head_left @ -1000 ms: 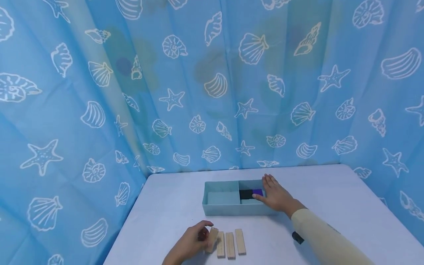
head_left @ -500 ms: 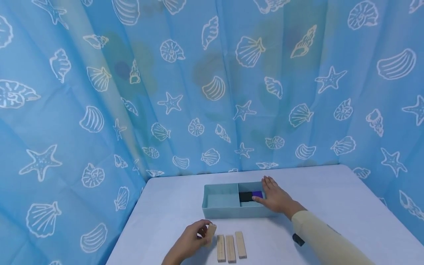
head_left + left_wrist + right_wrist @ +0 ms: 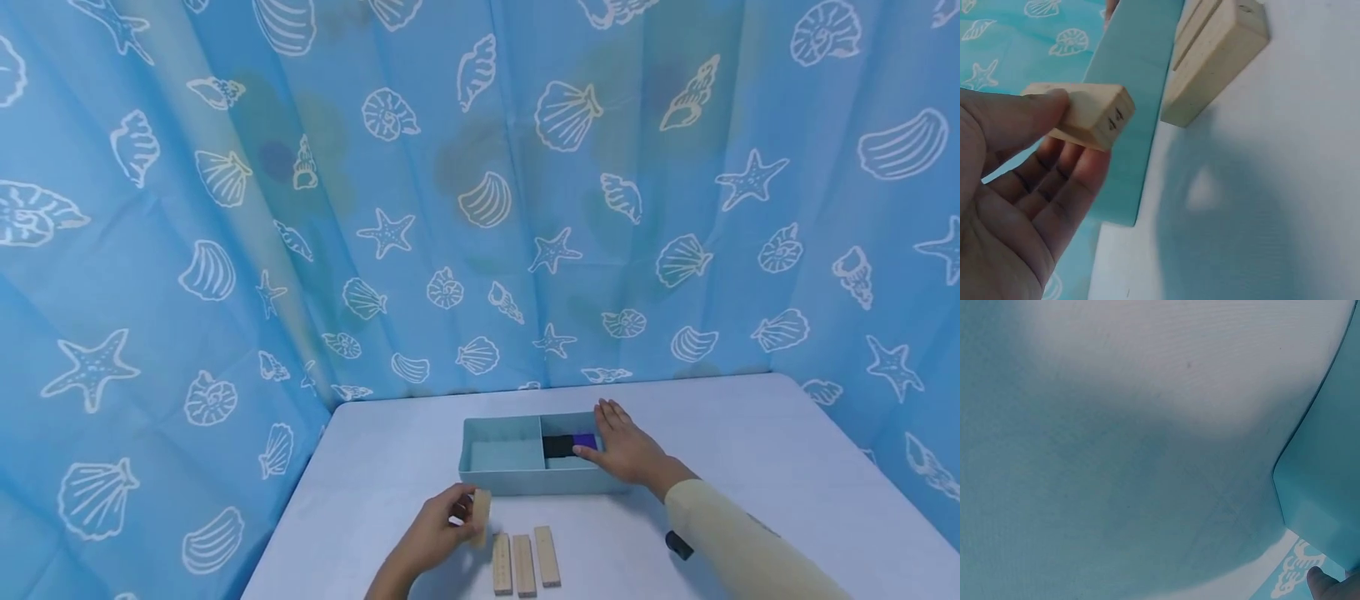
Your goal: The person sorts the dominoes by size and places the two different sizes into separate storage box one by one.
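While the left hand point(image 3: 435, 529) pinches a wooden block point(image 3: 482, 518) between thumb and fingers above the white table point(image 3: 360, 492), near-left of the two-compartment box point(image 3: 517, 482), three more wooden blocks point(image 3: 525, 566) lie right of the held one; the right hand point(image 3: 633, 454), fingers straight, thumb apart, rests on the box's right end.

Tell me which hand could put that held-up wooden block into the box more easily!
Probably the left hand: it pinches the wooden block, in front of the box. The right hand is at the box's right end, farther from the block.
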A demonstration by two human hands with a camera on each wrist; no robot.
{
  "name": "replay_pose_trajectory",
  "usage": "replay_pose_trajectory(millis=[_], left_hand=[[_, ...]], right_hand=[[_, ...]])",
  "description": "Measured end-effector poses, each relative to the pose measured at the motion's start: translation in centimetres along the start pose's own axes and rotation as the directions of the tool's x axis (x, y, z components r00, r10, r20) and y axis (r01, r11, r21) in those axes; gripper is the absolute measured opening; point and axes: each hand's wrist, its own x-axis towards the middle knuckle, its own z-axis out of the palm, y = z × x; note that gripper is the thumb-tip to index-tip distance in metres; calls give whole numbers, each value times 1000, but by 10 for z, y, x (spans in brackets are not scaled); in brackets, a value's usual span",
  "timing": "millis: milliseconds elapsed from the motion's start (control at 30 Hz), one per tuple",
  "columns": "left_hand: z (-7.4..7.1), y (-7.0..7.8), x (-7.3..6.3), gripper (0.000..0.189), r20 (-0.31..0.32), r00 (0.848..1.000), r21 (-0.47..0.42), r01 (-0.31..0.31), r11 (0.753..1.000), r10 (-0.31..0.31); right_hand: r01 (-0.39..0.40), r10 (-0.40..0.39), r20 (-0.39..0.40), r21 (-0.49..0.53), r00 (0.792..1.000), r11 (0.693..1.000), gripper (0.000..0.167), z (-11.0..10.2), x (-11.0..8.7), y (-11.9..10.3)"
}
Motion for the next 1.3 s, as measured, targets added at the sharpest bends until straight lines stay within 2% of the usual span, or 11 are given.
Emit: replay_pose_trajectory(millis=[133,267,367,500,633,800,1000,1100,1300], left_hand=[[-4,2,9,46,-17,999,-100,-39,994,38],[-10,12,22,51,-22,999,-204,-52,978,48],[-14,21,32,54,-42,998,-223,-52,973,44],[-16,29,52,57,-55,998,-221,-45,974,34],[-16,31,73,54,-39,999,-284,-29,959,18],[-11,29,86,52,-15,1000,-352,-10,936,5],[-6,27,95,53,7,1000,-374,11,927,-9],[-6,29,103,53,10,1000,-360,13,933,-10],[-3,32,117,52,36,997,-322,70,944,-61]], right_hand=[[-3,3,10,3,1000,1000,107,-1,0,0],[-7,7,12,4,1000,1000,102,0,1,0],[-5,5,11,-3,1000,1000,104,-1,1,-1],[-3,3,12,-6,1000,1000,109,-4,0,-2],[-6,6,-2,1,1000,1000,107,-6,1,-3],[-13,13,-3,14,1000,1000,107,-1,-1,-2],[-12,12,10,3,1000,1000,106,5,-5,-2],[-7,7,-11,-6,1000,1000,107,4,-3,-1],[-20,20,-8,-1,1000,1000,109,1,1,-1]])
